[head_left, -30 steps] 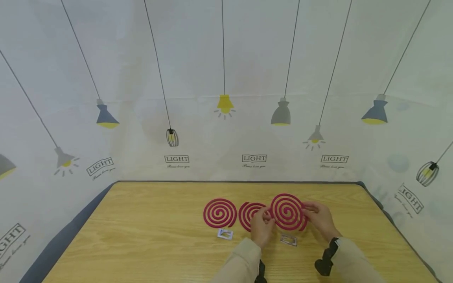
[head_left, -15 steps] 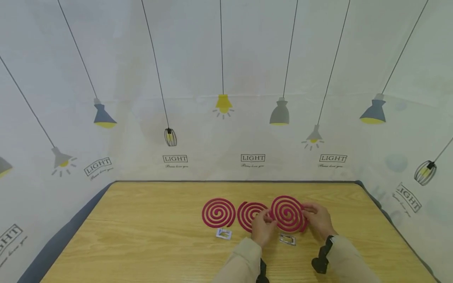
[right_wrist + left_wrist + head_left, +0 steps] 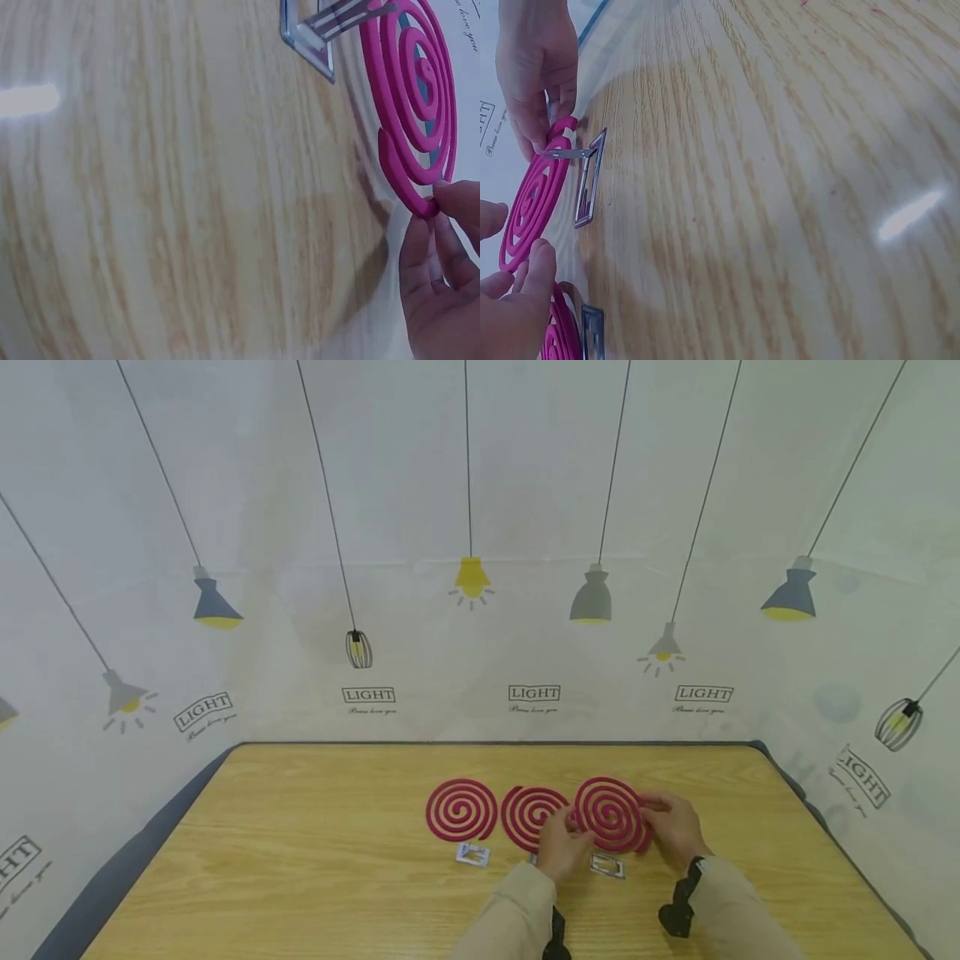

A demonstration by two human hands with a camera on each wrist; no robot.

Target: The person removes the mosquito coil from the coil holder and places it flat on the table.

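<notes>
Both my hands hold a dark pink mosquito coil (image 3: pixel 611 816) on its edge, raised above the table. My left hand (image 3: pixel 561 847) pinches its left rim, and my right hand (image 3: pixel 673 828) pinches the right rim by the coil's outer end. Below it a small metal coil stand (image 3: pixel 608 866) sits on the wood; in the right wrist view the prong (image 3: pixel 349 16) of this stand reaches up to the coil strands. Left of my hands stand a second coil (image 3: pixel 513 818), partly hidden by my left hand, and a third coil (image 3: pixel 461 810), with a stand (image 3: pixel 472 855) at its foot.
The wooden table (image 3: pixel 300 860) spreads out to both sides and in front. Behind it hangs a pale backdrop (image 3: pixel 420 643) printed with lamps. A corner of another metal stand (image 3: pixel 533 859) shows beside my left hand.
Both hands have lowered the held coil slightly toward its stand. The view has shifted a little. The two coils on the left stay where they were.
</notes>
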